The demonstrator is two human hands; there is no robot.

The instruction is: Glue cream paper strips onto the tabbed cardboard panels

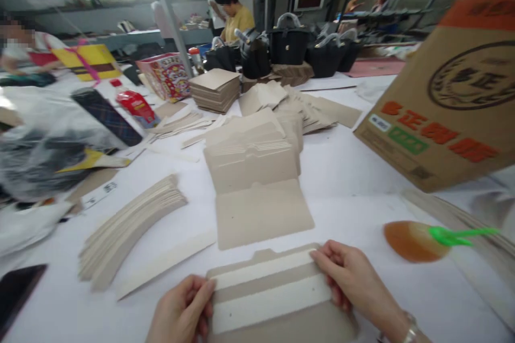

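Low in the head view lies a beige cardboard panel (pixel 277 324) with a small tab on its far edge. Two pale strips run across it. My left hand (pixel 183 305) pinches the left end of the upper pale strip (pixel 263 269), thumb on top. At its right end, my right hand (pixel 348 276) grips the same strip, its lower fingers by the panel's side edge. Nearer me, the lower pale strip (pixel 271 303) rests on the panel. Just beyond are overlapping tabbed panels (pixel 261 214). Left of them sit a fanned stack of strips (pixel 132 230) and one loose strip (pixel 169 262).
A bag of orange-brown stuff with a green tie (pixel 414 241) lies right, below a large printed carton (pixel 442 96). Behind are stacked cardboard pieces (pixel 215 91), a red bottle (pixel 134 102) and black handbags (pixel 287 45). A dark phone-like slab (pixel 18 295) is at left. People work in the background.
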